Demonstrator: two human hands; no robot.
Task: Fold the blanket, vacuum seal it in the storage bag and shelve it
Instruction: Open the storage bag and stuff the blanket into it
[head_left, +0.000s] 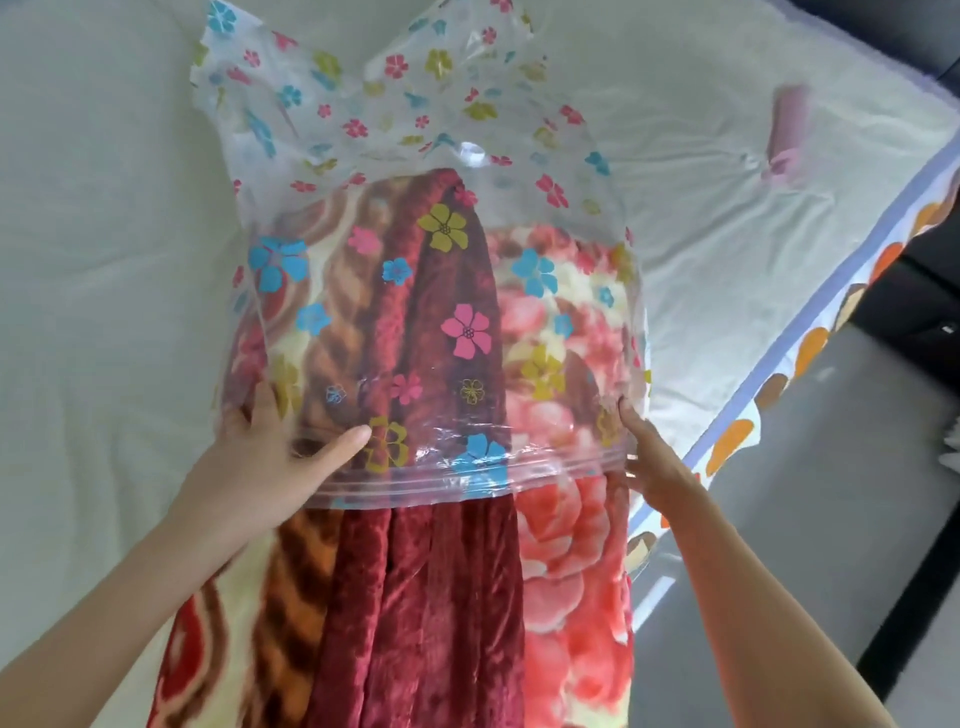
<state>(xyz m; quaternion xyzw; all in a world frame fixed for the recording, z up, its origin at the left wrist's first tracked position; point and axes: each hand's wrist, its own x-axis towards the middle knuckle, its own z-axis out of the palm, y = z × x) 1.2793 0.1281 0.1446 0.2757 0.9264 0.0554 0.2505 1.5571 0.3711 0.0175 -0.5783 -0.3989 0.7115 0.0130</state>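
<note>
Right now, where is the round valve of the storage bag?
In the head view the valve sits near the top centre, on the empty far part of the storage bag, just beyond the far end of the blanket.

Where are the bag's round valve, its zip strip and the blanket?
round valve (470, 154), head view, its clear cap.
zip strip (447, 480), head view, middle of the bag's mouth.
blanket (426, 613), head view, dark red fold outside the bag.
</note>
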